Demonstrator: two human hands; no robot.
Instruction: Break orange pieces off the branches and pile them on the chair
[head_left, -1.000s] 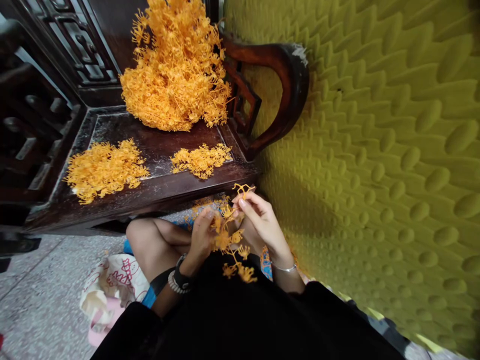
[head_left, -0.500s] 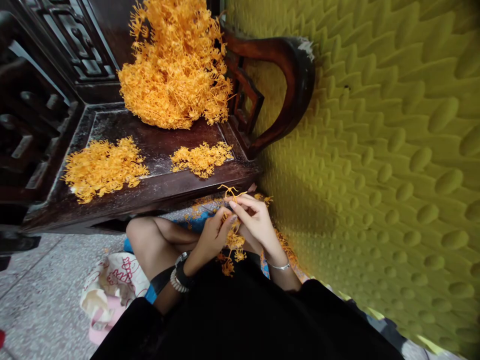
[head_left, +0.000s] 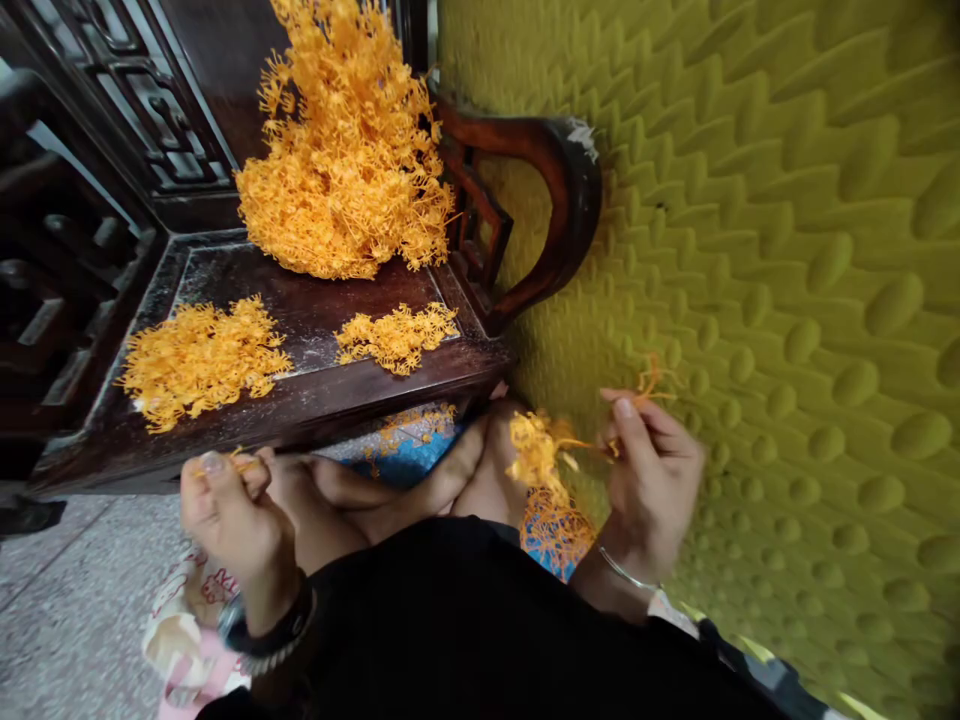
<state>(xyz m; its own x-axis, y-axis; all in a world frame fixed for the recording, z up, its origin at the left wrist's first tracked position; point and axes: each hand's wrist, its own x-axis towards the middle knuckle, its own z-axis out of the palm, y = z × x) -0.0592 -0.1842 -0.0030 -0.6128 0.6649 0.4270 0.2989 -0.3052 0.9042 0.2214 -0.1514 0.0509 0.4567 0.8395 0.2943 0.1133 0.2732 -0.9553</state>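
Observation:
My left hand (head_left: 232, 515) is closed in a pinch in front of the chair, with a small bit of orange plastic showing at its fingertips. Out by the wall, my right hand (head_left: 656, 470) grips a strand of orange plastic flower pieces. Its thin branching end (head_left: 651, 378) sticks out above the fingers, and a blurred flower cluster (head_left: 538, 455) dangles to the left. On the chair seat lie a flat orange pile (head_left: 202, 360), a smaller orange pile (head_left: 397, 337) and a tall heap (head_left: 345, 170) of the same pieces behind them.
The dark wooden chair (head_left: 300, 400) has a curved armrest (head_left: 577, 200). A yellow embossed wall (head_left: 787, 300) runs along the right. Below my legs are a blue sheet (head_left: 412, 450) and tangled orange strands (head_left: 559, 530). A white and pink bag (head_left: 180, 640) lies on the floor at left.
My hands were together over my lap and have moved wide apart, left hand leftward, right hand rightward. The flower strand has gone with the right hand.

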